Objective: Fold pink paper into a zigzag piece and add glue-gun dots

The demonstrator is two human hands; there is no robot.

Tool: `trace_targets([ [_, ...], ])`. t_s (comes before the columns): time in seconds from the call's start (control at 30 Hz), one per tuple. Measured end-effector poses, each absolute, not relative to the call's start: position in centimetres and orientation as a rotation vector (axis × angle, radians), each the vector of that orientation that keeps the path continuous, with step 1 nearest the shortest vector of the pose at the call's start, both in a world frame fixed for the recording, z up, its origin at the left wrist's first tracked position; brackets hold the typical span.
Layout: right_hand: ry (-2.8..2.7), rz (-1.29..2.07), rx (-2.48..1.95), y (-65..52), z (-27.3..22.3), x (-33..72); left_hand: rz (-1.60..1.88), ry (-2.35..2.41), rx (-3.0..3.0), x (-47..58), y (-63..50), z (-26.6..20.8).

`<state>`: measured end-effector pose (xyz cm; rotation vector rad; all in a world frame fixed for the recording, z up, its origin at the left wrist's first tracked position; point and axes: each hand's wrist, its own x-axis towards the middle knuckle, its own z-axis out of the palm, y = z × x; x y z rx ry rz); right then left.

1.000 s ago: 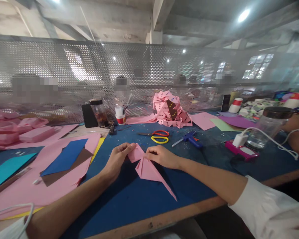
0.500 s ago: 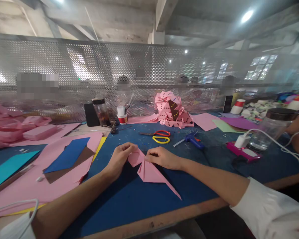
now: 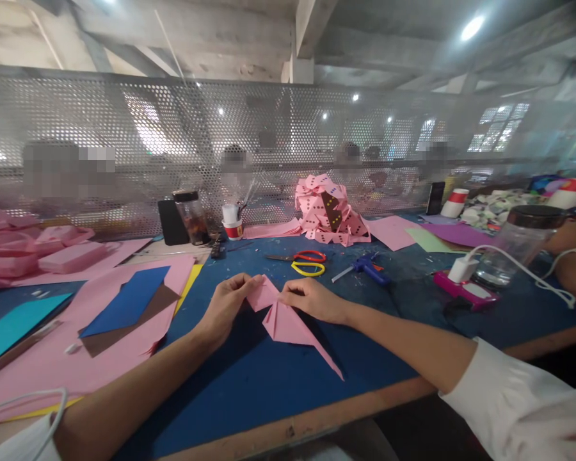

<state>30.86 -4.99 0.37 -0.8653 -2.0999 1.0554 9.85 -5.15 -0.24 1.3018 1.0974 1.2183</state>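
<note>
Your left hand (image 3: 228, 304) grasps the upper left corner of the folded pink paper (image 3: 290, 330) between thumb and fingers. Your right hand (image 3: 319, 301) pinches the same paper just beside its gathered narrow part, with the other fingers curled in. The paper is between your two hands and above the blue table (image 3: 249, 403); its long thin tail points toward the front edge, but I cannot tell if it touches the surface. Compared with one second ago, your two grips are the same, and only the tail tip swings slightly away from the front edge. In my judgement, this means a small adjustment of the paper, while the folds remain secured. Beyond your hands lie the scissors (image 3: 308, 263) and the blue glue gun (image 3: 370, 270), both untouched. Farther back stands a dotted pink paper heap (image 3: 317, 211), near the perforated screen (image 3: 269, 137).
</note>
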Motion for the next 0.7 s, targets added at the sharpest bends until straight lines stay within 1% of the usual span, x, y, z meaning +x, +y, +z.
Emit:
trace_targets([
  [0.17, -2.083, 1.055, -0.865, -5.06, 0.50, 30.80, 1.222, 1.092, 1.254, 9.90, -5.30, 0.00],
  [0.37, -2.109, 1.077, -0.862, -5.05, 0.31, 30.92, 1.149, 1.072, 1.276, 9.88, -5.23, -0.53],
  [0.6, -2.124, 1.116, -0.828, -4.98, 0.11, 30.93, 1.205, 1.047, 1.282, 9.85, -5.20, -0.42],
  [0.7, -2.128, 1.082, -0.836, -4.94, 0.09, 30.96, 1.192, 1.038, 1.270, 9.90, -5.22, -0.36],
])
